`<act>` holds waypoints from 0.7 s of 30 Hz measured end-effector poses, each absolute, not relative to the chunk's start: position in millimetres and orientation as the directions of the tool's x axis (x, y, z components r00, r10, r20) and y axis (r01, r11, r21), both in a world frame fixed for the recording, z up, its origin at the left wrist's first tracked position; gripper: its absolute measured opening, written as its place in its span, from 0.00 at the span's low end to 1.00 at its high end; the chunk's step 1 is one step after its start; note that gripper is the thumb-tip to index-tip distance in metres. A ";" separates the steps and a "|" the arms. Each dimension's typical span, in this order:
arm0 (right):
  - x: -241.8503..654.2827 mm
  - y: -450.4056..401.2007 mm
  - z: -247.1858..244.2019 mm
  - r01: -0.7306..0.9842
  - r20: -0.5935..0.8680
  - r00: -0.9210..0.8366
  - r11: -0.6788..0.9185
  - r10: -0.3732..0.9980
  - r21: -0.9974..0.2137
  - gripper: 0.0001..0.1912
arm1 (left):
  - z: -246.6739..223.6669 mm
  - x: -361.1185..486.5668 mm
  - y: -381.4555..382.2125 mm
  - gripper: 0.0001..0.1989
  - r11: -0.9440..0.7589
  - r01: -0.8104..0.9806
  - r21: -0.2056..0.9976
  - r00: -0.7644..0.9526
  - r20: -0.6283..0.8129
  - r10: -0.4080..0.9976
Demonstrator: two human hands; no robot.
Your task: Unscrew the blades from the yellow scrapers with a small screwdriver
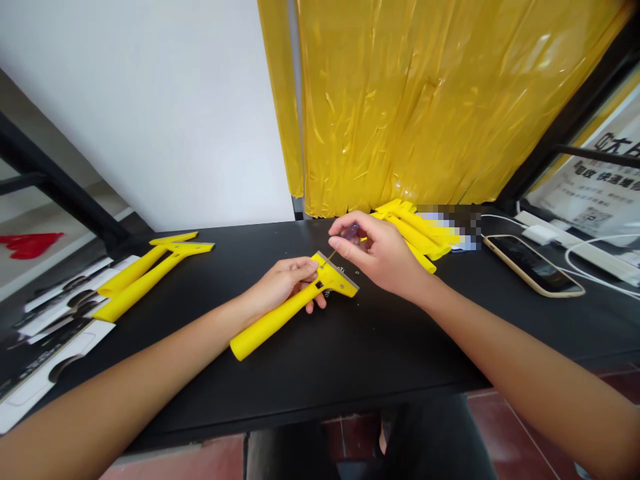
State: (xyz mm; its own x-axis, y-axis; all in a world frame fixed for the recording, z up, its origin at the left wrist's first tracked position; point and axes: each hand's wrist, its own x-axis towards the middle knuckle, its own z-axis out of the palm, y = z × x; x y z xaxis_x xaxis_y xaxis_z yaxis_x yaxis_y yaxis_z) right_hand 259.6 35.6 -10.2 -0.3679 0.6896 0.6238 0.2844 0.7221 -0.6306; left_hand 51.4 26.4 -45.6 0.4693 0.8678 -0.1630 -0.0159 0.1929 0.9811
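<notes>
My left hand (pixel 295 280) grips the head of a yellow scraper (pixel 275 325), whose round handle slants down to the left over the black table (pixel 380 353). Between the fingers of my right hand (pixel 370 247) is a screwdriver (pixel 351 232) with a dark purple handle. Its thin shaft points down to a screw spot on the scraper head. Small metal bits lie beside and partly behind that head, too small to tell apart.
Two yellow scrapers (pixel 143 280) rest at the left by white-and-black cards (pixel 60 367). More yellow scrapers (pixel 413 233) are piled behind my right hand. A phone (pixel 535 265), white cables and a power strip (pixel 580 247) lie at the right.
</notes>
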 end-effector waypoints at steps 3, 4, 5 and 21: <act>261.3 35.0 -8.4 0.249 0.625 -0.382 0.727 0.681 -0.640 0.05 | -38.4 48.2 25.5 0.11 0.198 0.030 0.980 0.491 -0.187 0.851; 261.9 34.3 -7.7 0.232 0.629 -0.381 0.728 0.678 -0.645 0.07 | -34.7 45.7 25.7 0.11 0.188 0.054 0.981 0.498 -0.189 0.846; 262.5 33.2 -7.1 0.209 0.632 -0.377 0.726 0.678 -0.655 0.09 | -30.5 42.6 26.1 0.11 0.169 0.076 0.983 0.505 -0.184 0.843; 266.9 36.2 3.5 -0.385 0.438 -0.075 0.380 0.896 -0.841 0.21 | -17.1 23.0 27.6 0.13 -0.507 0.573 0.644 0.465 0.253 0.848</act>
